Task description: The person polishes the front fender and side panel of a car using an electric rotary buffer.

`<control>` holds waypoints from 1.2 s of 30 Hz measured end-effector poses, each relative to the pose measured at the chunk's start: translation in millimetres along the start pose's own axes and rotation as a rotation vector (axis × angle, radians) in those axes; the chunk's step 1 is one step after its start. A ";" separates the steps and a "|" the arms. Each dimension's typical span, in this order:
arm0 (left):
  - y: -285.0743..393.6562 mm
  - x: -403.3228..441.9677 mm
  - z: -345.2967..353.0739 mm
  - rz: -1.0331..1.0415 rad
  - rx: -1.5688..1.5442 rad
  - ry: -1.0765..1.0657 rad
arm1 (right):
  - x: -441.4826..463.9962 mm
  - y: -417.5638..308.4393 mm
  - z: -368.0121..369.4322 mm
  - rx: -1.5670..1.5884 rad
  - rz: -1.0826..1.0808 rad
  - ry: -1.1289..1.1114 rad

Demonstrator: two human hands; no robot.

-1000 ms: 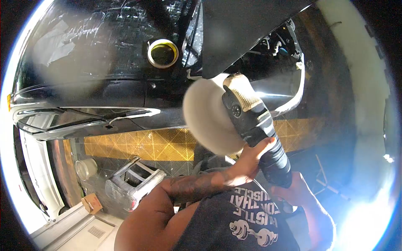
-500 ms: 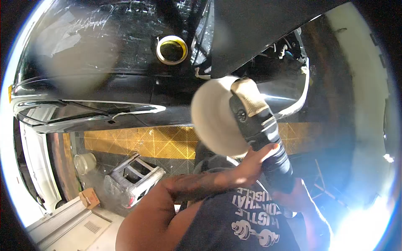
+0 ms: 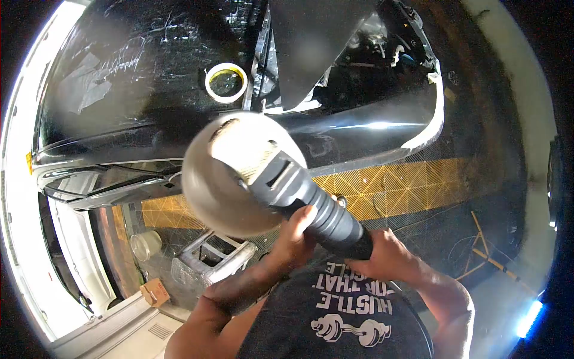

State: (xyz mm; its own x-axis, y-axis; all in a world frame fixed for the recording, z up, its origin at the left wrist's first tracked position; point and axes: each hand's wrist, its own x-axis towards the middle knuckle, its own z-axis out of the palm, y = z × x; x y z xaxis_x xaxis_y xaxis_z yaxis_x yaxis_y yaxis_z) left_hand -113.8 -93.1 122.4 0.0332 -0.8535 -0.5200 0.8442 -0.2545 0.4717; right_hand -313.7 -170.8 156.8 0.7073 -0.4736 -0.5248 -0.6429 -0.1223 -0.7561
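A black power polisher with a large pale round pad lies across the middle of the view, its head over the side of a black car. My left hand grips the body just behind the pad. Around the rear end of the handle, my right hand is closed. The pad is smeared, and whether it touches the car cannot be made out. A roll of tape lies on the car's dark surface above the pad.
Below the car are a grey step stool, a white bucket and a cardboard box. A yellow stand is at the right on the floor. A dark panel rises over the car's open front.
The polisher and both hands have moved left in the view. The pad now covers part of the car further left, and more of the front fender shows.
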 end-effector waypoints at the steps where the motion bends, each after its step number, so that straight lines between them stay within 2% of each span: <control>1: -8.3 3.4 1.6 -0.023 0.001 0.012 | -5.4 -0.4 -5.0 0.046 0.067 -0.009; 2: -15.4 9.4 -7.8 0.042 0.382 -0.037 | -10.0 1.7 -8.8 0.092 0.135 -0.016; 3: -25.4 16.7 -10.0 -0.046 0.225 -0.077 | -17.2 11.5 -6.9 -0.016 0.225 -0.001; 4: -35.3 24.4 -6.5 -0.131 0.067 -0.115 | -24.3 14.6 -9.0 -0.021 0.226 0.002; 5: -39.8 26.7 6.1 -0.190 -0.018 -0.055 | -31.6 15.1 -11.8 0.030 0.284 0.025; 6: -50.1 33.2 10.0 -0.189 -0.012 -0.112 | -37.6 16.8 -13.8 0.079 0.337 0.047; 7: -65.9 41.7 0.6 -0.117 0.221 -0.169 | -43.9 21.3 -13.4 0.071 0.330 0.044; 9: -97.2 59.4 -17.9 -0.038 0.386 -0.273 | -55.0 31.0 -9.7 0.076 0.369 0.157; 10: -91.2 55.8 -16.2 0.307 0.745 -0.422 | -58.9 34.8 -5.3 0.075 0.361 0.150; 11: -85.3 52.2 -14.4 0.717 1.062 -0.441 | -61.3 39.2 -1.6 0.087 0.360 0.167; 12: -84.3 49.6 -19.3 0.722 1.066 -0.431 | -61.0 41.2 -0.6 0.098 0.361 0.185; 14: -87.4 43.3 -29.6 0.636 1.059 -0.428 | -50.1 23.9 -6.7 0.062 0.333 0.196; 16: -62.5 31.7 -20.2 0.637 1.027 -0.378 | -36.7 28.2 -4.2 0.046 0.238 0.112; 17: -46.2 30.0 -16.2 0.255 0.512 -0.204 | -33.5 39.8 5.9 -0.198 0.203 0.199; 18: -37.9 29.0 -12.8 -0.120 -0.010 -0.029 | -26.5 34.8 5.3 -0.191 0.202 0.196; 20: -33.2 22.9 -30.7 0.080 0.032 -0.008 | 1.4 11.9 0.3 -0.015 0.093 0.003; 21: -11.3 11.7 -21.3 0.155 0.210 -0.024 | 13.1 4.0 1.8 0.011 -0.013 0.012; 22: -2.0 6.0 -22.6 0.199 0.209 -0.053 | 21.5 1.8 6.9 0.038 -0.117 0.020; 23: 7.1 0.2 -24.0 0.243 0.208 -0.083 | 26.4 9.4 16.5 -0.068 -0.125 0.017; 24: 9.9 -1.4 -26.2 0.259 0.028 -0.124 | 29.1 11.2 21.1 -0.063 -0.125 0.019; 25: 14.0 -3.7 -16.8 0.243 0.057 0.033 | 31.5 11.3 25.0 -0.099 -0.112 0.052; 28: 6.9 2.7 -14.2 0.204 0.071 0.001 | 22.7 2.5 17.4 -0.170 -0.106 0.099; 30: -8.8 9.0 -7.8 0.157 0.069 -0.048 | 10.5 8.5 5.2 0.008 -0.071 0.076; 31: -17.8 13.8 -4.1 0.111 0.015 -0.077 | 3.7 20.9 8.4 -0.032 -0.069 0.143; 32: -28.3 19.3 -2.2 0.066 -0.039 -0.103 | -2.1 25.2 4.6 0.066 0.016 0.070; 34: -50.4 31.1 -7.8 0.008 0.035 -0.130 | -20.0 38.8 9.2 -0.022 0.174 0.099; 36: -63.6 39.5 -11.2 0.023 0.150 -0.192 | -35.4 50.8 21.3 0.019 0.332 0.178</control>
State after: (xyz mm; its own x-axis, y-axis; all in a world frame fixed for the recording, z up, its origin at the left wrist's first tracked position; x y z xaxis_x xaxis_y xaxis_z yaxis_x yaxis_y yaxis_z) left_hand -160.2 -105.5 63.8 -0.0628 -0.9272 -0.3692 0.7551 -0.2860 0.5900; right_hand -365.2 -141.7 128.7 0.3984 -0.6288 -0.6678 -0.8217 0.0789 -0.5645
